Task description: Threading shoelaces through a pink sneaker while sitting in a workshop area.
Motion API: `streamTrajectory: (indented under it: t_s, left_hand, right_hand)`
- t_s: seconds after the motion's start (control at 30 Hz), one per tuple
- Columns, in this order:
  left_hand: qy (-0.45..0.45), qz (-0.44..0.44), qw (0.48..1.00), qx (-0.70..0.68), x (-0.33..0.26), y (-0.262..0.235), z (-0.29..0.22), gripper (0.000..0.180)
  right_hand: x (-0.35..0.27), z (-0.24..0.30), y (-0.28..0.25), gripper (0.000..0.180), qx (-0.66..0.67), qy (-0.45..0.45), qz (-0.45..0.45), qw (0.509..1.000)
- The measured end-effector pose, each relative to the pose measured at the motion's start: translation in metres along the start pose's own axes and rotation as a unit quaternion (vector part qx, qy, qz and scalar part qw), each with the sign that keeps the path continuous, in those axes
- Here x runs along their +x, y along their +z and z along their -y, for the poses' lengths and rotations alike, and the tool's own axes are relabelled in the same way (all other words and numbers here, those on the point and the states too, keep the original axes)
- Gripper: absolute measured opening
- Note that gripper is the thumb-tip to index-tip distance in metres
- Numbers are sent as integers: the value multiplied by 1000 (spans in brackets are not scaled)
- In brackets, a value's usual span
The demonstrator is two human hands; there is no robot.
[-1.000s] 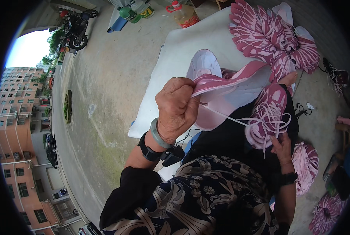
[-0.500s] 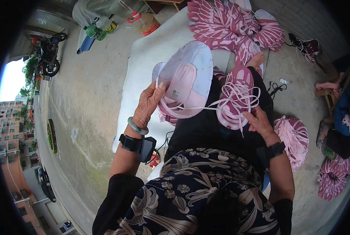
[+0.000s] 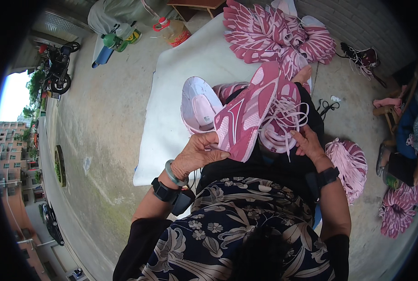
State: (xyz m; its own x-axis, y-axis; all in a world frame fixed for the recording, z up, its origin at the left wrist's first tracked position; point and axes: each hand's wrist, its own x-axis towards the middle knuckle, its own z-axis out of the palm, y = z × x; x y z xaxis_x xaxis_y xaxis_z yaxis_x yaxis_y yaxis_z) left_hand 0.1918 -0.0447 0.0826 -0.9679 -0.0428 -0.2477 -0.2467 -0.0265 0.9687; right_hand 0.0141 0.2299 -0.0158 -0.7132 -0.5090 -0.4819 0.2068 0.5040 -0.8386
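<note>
1. Since half a second ago, the pink shoe upper point(image 3: 246, 117) has swung from beside the pale one to lie across the lap, with its pale partner point(image 3: 198, 107) now behind it.
2. Concrete ground point(image 3: 110, 112) fills the outdoor yard, grey and stained, sloping off to a street with buildings point(image 3: 17, 140) at the far left.
3. Spread over it lies a white sheet point(image 3: 171, 93), which serves as the working floor (no counter here).
4. A heap of pink-and-white shoe uppers point(image 3: 274, 33) sits on the sheet's far end, with smaller heaps point(image 3: 351, 164) on the ground to the right.
5. A parked motorcycle point(image 3: 59, 68) stands at the upper left, near a bottle of yellow oil point(image 3: 171, 30).
6. Left hand point(image 3: 197, 154): fingers curled, pinching the lower edge of the pink shoe upper.
7. Right hand point(image 3: 307, 143): fingers loosely bent, touching the white laces point(image 3: 288, 117) at the upper's far side.
</note>
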Motion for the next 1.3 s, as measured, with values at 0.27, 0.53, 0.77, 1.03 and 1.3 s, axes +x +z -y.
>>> streamTrajectory:
  t_s: [0.27,0.53,0.77,1.03,1.3]
  left_hand:
    - [146,-25,963,224,42,51,2,19]
    - [137,-53,964,221,71,64,10,24]
    - [120,-52,987,96,57,59,21,11]
    - [60,-10,998,-2,40,50,16,15]
    - [68,18,997,-19,39,47,21,14]
  right_hand:
    - [-3,3,-4,55,-7,33,-1,999]
    - [3,4,-4,58,-8,24,9,1000]
    - [-16,7,0,58,-264,-47,2,963]
    - [-20,-16,10,23,-298,-98,6,949]
    - [-29,-13,28,22,-383,-99,-68,916]
